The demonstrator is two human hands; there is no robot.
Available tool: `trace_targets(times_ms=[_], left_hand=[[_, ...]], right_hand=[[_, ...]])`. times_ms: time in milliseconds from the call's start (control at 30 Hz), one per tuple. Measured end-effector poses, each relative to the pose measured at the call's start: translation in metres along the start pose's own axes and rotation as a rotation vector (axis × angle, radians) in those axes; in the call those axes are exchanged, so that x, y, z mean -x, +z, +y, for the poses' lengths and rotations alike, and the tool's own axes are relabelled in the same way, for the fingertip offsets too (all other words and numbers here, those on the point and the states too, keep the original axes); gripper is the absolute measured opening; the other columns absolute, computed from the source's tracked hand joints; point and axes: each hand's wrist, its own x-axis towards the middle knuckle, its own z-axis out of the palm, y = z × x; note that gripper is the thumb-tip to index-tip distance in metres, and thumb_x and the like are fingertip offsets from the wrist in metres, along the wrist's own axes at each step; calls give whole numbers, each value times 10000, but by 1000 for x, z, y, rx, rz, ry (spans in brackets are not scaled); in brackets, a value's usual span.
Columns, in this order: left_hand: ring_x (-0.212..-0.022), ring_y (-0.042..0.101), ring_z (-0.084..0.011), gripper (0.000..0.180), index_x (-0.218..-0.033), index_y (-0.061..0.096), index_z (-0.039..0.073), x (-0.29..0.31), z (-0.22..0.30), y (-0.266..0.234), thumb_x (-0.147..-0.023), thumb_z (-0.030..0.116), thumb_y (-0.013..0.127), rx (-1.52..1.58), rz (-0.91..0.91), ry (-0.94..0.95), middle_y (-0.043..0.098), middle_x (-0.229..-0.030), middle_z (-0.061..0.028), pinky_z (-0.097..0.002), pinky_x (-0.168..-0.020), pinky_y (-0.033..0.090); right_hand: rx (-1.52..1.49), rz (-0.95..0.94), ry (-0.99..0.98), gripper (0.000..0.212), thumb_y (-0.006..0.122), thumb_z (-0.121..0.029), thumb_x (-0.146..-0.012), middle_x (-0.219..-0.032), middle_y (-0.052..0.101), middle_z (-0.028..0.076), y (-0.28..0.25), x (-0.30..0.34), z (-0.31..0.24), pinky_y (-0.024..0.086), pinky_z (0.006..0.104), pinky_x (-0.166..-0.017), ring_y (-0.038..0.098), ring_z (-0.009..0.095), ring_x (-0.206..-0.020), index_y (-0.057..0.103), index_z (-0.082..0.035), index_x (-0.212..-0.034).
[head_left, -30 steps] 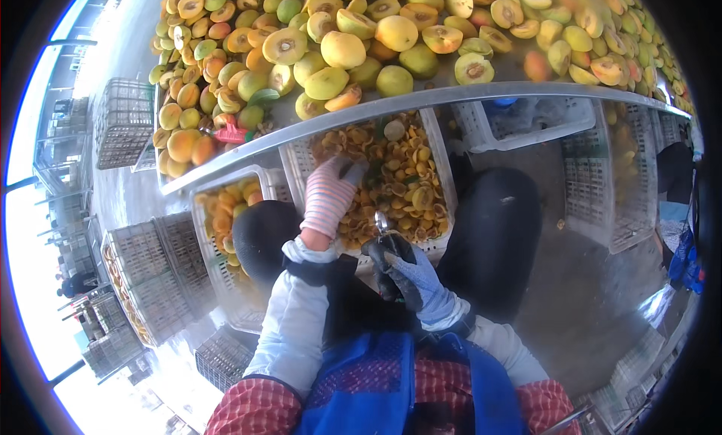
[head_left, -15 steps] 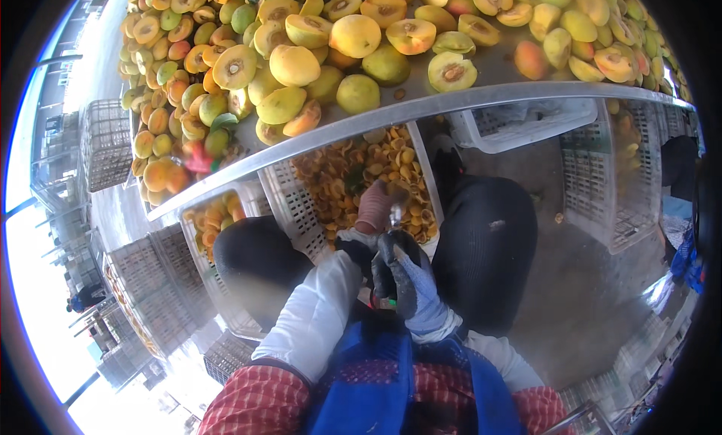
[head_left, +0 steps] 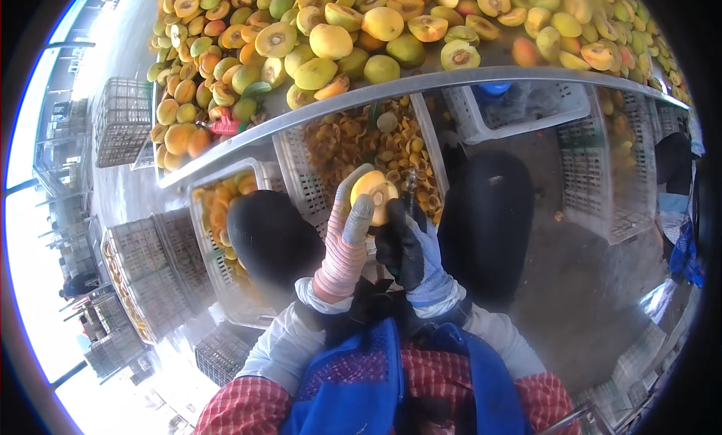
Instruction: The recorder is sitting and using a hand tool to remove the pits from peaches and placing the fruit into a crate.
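Note:
My left hand (head_left: 347,235), in a pink-and-white striped glove with grey fingertips, grips a yellow peach half (head_left: 370,196). Its cut face, with a brownish centre, is turned partly toward my right hand. Close beside it, my right hand (head_left: 414,254), in a blue glove with black fingers, is closed round a slim tool with a shiny metal end (head_left: 411,180). The tool's handle is hidden in the fingers, so its exact kind does not show. Both hands are above my lap, just short of a white crate (head_left: 293,164) holding many small orange-brown fruit pieces.
A metal-rimmed table (head_left: 331,106) ahead is heaped with whole and halved peaches (head_left: 331,40); a red object (head_left: 224,124) lies near its left edge. Another crate of peaches (head_left: 226,209) stands left of my knee. More crates (head_left: 605,164) stand right and stacked (head_left: 154,269) farther left.
My left hand has come back from over the crate and turned up, now showing the peach half. My right hand stays close by with the tool. The view has shifted slightly.

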Motion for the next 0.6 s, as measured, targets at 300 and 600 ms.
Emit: trace_targets(times_ms=[300,600], left_hand=[[-858,613,-140,446,-1098,581,12,15,-11,-35,-947,430,541,-71,157,88,636,-955,-64,-272,-772,502],[-833,560,-111,380,-1059,576,13,29,-15,-14,-994,368,460,-88,204,132,622,-912,-64,-257,-764,469]], right_hand=[[854,-242,-532,268,558,-155,-924,-891,607,53,-5,25,3,467,271,-624,564,117,-732,507,4,-1134],[989,-138,-510,289,575,-235,-905,-795,605,183,-4,34,19,460,429,-607,604,388,-717,508,-7,-1069]])
